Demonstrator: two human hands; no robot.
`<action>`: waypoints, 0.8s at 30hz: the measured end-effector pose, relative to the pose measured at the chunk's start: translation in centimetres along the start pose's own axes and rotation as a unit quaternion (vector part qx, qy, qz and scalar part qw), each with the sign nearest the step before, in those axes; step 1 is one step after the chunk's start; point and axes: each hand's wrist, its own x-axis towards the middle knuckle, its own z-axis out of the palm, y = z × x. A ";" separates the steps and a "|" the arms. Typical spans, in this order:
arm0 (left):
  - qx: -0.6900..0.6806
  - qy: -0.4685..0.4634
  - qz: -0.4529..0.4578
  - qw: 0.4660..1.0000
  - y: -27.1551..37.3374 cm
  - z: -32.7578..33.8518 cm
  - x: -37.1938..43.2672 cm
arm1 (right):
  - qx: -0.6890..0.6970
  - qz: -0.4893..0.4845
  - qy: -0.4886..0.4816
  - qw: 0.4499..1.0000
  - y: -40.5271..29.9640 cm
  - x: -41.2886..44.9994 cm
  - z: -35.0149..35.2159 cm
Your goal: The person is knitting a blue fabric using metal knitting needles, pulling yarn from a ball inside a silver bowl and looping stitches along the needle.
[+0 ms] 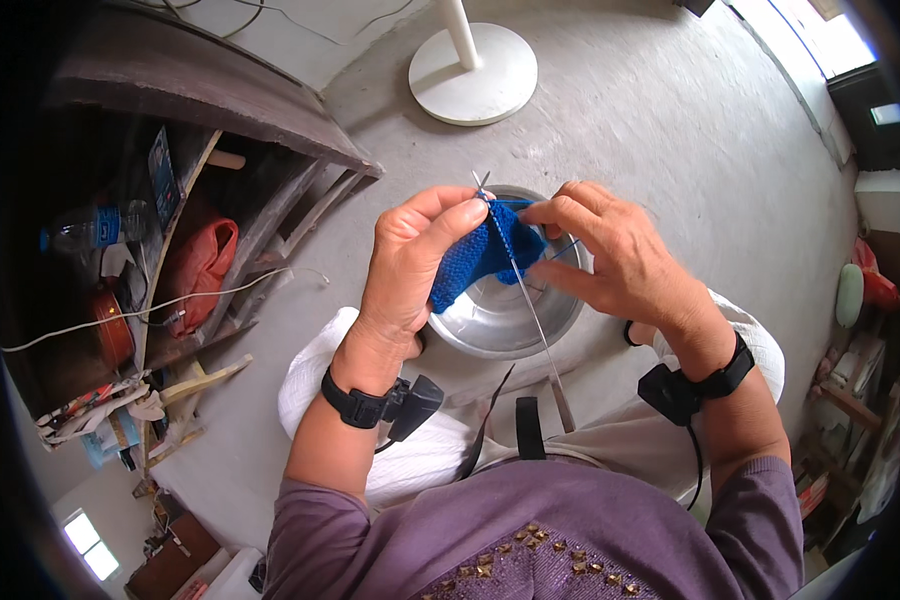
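My left hand [412, 251] pinches a blue knitted piece [461, 262] close to where two metal knitting needles [529, 304] cross, their tips poking up past the thumb. Blue stitches line one needle, whose long bare shaft slants down towards my lap. My right hand [615, 244], thumb and fingers spread, is just right of the knitting. A taut strand of blue yarn [511, 202] runs from the needle tips to its fingers and shows again below them. Beneath the work, a round metal basin [480, 337] rests on the floor, partly hidden by the knitting and hands.
A white round stand base [472, 82] is on the concrete floor ahead. To the left, a dark wooden cabinet [217, 105] holds a plastic bottle [94, 227] and a red plastic bag [204, 274]; a pale cable [225, 291] crosses its front. Stacked items line the right wall.
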 end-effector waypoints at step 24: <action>0.066 -0.066 0.023 0.995 -1.1 1.4 -0.5 | 0.215 0.117 -0.036 0.969 0.0 1.8 1.4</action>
